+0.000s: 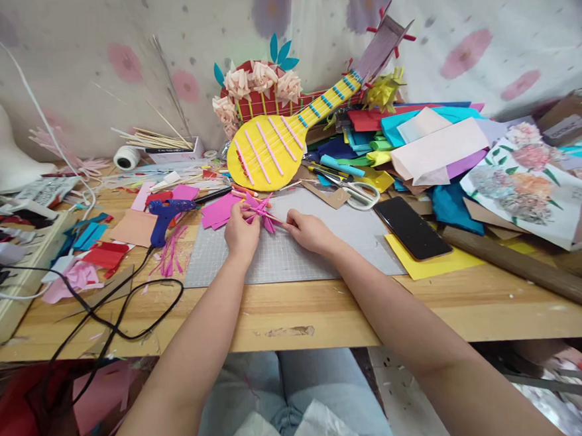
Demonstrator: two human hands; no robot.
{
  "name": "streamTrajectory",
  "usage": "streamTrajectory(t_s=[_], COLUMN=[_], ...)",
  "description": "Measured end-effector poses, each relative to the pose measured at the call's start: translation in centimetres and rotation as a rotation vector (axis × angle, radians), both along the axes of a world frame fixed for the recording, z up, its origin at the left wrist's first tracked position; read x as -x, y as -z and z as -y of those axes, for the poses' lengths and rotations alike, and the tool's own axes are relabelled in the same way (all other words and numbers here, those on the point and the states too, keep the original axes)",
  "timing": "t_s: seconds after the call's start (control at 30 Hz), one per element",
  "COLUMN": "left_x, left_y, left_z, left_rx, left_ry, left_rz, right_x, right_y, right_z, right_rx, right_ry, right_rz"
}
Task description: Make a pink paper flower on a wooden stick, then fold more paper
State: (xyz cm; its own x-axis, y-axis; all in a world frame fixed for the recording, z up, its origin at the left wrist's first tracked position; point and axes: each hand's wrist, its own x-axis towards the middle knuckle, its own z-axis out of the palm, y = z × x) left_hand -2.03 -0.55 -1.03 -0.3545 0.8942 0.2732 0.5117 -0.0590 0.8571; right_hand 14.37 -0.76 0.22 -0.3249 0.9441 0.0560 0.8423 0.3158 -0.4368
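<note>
A pink paper flower [260, 210] with narrow pointed petals is held above the grey cutting mat [294, 261]. My left hand [242, 233] is closed, its fingers pinching the flower's left side. My right hand [308, 230] is closed around a thin stick [275, 218] that runs from the flower toward its fingertips. Stacked pink paper pieces [219, 212] lie just left of the flower. Behind it rests a yellow paper lute [266, 152] with pink strips and strings across its body.
On the left, a blue glue gun [166, 217] trails a black cord [123, 319] over the table edge. White-handled scissors [362, 195] lie right of the mat. A phone [411, 228] sits on yellow paper [434, 266], beside a wooden stick [524, 268]. Coloured paper [435, 145] is heaped at the back right.
</note>
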Motion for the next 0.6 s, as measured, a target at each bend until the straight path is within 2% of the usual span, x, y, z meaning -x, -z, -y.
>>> streamTrajectory(t_s=[0.3, 0.43, 0.6], left_x=[-0.21, -0.19, -0.19], left_y=[0.1, 0.15, 0.34], left_z=[-0.03, -0.08, -0.32], left_rx=[-0.004, -0.024, -0.06], left_ry=[-0.003, -0.021, -0.033], left_rz=[-0.065, -0.021, 0.069], right_x=[0.25, 0.58, 0.93], right_y=[-0.46, -0.28, -0.39], right_z=[0.69, 0.91, 1.06], right_rx=[-0.106, -0.135, -0.133], right_ry=[-0.012, -0.046, -0.023], right_rz=[0.143, 0.166, 0.2])
